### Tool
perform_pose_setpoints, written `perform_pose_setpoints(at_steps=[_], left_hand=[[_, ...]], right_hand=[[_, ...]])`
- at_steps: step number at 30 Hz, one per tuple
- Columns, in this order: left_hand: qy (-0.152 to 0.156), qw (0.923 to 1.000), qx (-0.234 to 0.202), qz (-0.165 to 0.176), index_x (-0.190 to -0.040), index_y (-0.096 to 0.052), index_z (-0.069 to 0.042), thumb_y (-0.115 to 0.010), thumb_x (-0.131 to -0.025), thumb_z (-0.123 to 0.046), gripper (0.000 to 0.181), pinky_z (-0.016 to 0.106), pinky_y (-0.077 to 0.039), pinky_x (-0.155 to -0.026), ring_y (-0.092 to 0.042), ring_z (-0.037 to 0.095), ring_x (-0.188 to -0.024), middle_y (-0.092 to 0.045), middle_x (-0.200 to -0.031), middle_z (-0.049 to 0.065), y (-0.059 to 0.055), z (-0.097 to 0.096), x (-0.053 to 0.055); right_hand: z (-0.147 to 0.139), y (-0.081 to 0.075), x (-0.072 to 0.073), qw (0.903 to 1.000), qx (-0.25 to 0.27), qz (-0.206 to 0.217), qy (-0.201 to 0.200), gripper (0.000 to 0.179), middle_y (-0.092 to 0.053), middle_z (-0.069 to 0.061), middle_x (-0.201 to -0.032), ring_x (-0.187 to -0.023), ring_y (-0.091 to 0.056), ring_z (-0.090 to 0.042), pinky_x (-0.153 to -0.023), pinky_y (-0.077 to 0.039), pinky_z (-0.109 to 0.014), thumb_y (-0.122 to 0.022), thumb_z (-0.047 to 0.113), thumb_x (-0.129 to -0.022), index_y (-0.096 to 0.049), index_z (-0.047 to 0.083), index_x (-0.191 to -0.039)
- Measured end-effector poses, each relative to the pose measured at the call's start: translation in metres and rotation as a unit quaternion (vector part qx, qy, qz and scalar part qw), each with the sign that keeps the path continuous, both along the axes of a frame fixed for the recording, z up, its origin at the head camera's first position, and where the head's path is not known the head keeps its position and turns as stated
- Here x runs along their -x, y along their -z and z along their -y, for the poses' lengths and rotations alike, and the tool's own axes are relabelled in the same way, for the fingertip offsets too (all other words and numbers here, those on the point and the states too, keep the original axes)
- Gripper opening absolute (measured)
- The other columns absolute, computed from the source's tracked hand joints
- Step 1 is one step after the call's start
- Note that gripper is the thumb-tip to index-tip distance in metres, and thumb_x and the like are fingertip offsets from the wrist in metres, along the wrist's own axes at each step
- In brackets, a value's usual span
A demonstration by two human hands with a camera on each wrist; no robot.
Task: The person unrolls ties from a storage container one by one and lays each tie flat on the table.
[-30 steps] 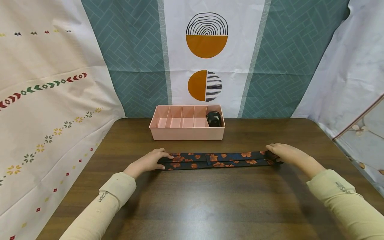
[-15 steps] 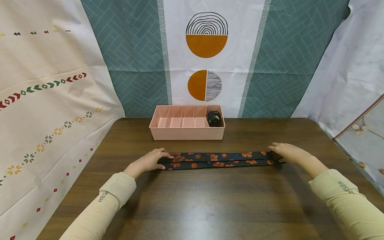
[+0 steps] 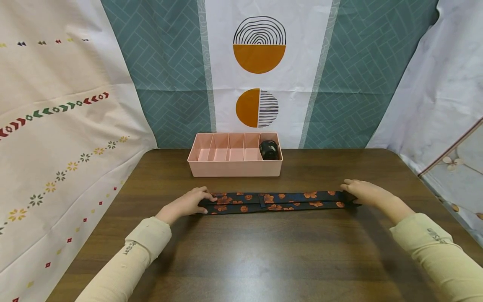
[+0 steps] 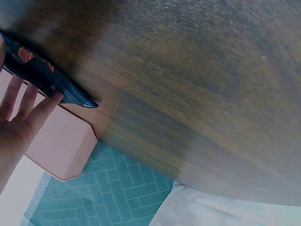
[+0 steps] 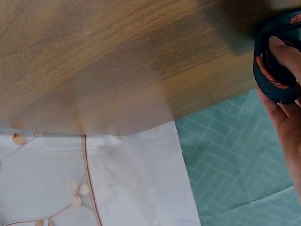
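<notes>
A dark navy necktie (image 3: pixel 290 198) with orange leaves is laid out lengthwise across the table, its two layers showing side by side. At its left end my left hand (image 3: pixel 184 204) grips the fabric, thumb along the near edge and fingers over the far edge. My right hand (image 3: pixel 367 193) grips the opposite end. In the right wrist view the tie (image 5: pixel 271 92) bends round in a loop between thumb and fingers. The left wrist view has the tie's end (image 4: pixel 70 89) jutting past my fingers (image 4: pixel 44 107).
Behind the tie stands a pink divided tray (image 3: pixel 234 168). A dark rolled item (image 3: pixel 269 150) sits in its rightmost compartment. The brown wooden table (image 3: pixel 241 251) runs back to a teal and white patterned curtain (image 3: pixel 170 75).
My right hand has shifted slightly to the right with its end of the necktie. The left hand has stayed in place.
</notes>
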State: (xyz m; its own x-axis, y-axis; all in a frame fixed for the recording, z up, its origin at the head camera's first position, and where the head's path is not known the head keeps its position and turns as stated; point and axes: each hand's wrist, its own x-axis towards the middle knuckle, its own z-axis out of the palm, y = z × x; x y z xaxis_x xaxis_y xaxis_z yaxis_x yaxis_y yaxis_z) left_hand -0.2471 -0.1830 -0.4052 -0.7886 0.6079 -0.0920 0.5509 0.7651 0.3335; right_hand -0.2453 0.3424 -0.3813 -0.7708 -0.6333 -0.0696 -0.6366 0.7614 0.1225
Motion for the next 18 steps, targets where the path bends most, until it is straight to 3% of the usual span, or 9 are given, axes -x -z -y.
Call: perform_pose_setpoints(at_steps=[6,12,18], left_hand=[[-0.004,0.9999,-0.006,0.007,-0.112,-0.068,-0.005,-0.074,-0.079,-0.009,0.034,0.051,-0.043,-0.096,-0.052,0.035,-0.110,-0.057,-0.110,0.013,0.000,-0.001,0.001],[-0.007,0.9999,-0.009,0.011,-0.109,-0.069,-0.005,-0.074,-0.078,-0.008,0.031,0.051,-0.043,-0.097,-0.052,0.036,-0.110,-0.057,-0.110,0.013,-0.003,-0.002,0.001],[-0.005,0.9999,-0.006,0.011,-0.107,-0.069,-0.005,-0.075,-0.078,-0.009,0.031,0.052,-0.042,-0.096,-0.052,0.035,-0.109,-0.057,-0.109,0.013,-0.005,-0.003,0.000]], right_hand=[[-0.005,0.003,0.003,0.9999,0.013,0.006,-0.007,0.039,-0.061,-0.005,-0.085,-0.074,-0.061,-0.022,-0.067,-0.051,-0.037,-0.084,-0.004,-0.058,-0.058,0.004,-0.087],[-0.016,0.004,0.006,0.9989,0.036,0.019,-0.024,0.045,-0.065,-0.011,-0.089,-0.079,-0.064,-0.028,-0.068,-0.052,-0.040,-0.085,0.007,-0.060,-0.055,0.003,-0.094],[-0.024,0.006,0.011,0.9976,0.041,-0.012,-0.054,0.048,-0.061,-0.013,-0.089,-0.074,-0.061,-0.024,-0.066,-0.051,-0.037,-0.087,0.005,-0.054,-0.058,0.002,-0.092]])
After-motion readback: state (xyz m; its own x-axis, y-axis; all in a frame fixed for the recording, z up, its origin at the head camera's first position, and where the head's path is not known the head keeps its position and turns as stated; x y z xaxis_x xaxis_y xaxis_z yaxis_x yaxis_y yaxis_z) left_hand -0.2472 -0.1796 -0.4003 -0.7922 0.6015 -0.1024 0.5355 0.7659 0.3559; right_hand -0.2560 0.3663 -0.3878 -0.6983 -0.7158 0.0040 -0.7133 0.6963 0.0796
